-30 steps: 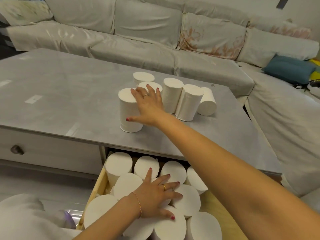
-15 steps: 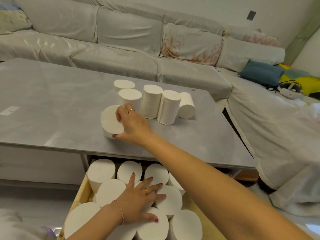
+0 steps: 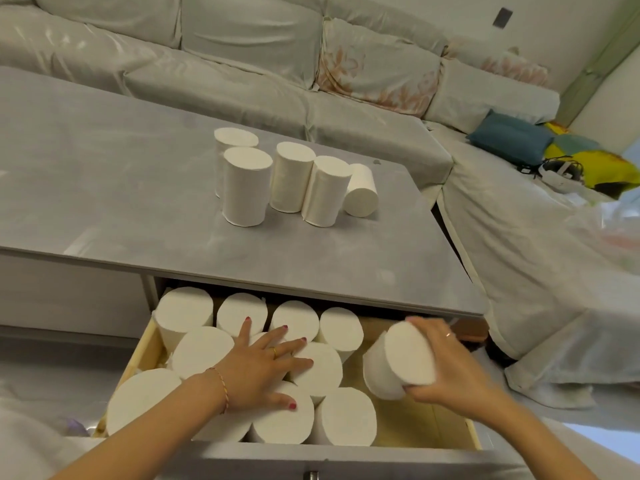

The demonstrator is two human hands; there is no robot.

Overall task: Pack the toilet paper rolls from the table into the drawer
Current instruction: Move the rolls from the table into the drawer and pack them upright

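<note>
Several white toilet paper rolls remain on the grey table, most upright and one lying on its side at the right of the group. Below the table edge the wooden drawer is pulled out and packed on its left with upright rolls. My left hand lies flat on the packed rolls, fingers spread. My right hand grips one tilted roll over the drawer's bare right part.
A pale covered sofa wraps around the far and right sides of the table. A blue cushion and yellow items lie on its right section. The drawer front has a metal knob at the bottom edge.
My right hand has lifted a roll off the table and brought it down and right over the drawer. My left hand has stayed pressed on the packed rolls.
</note>
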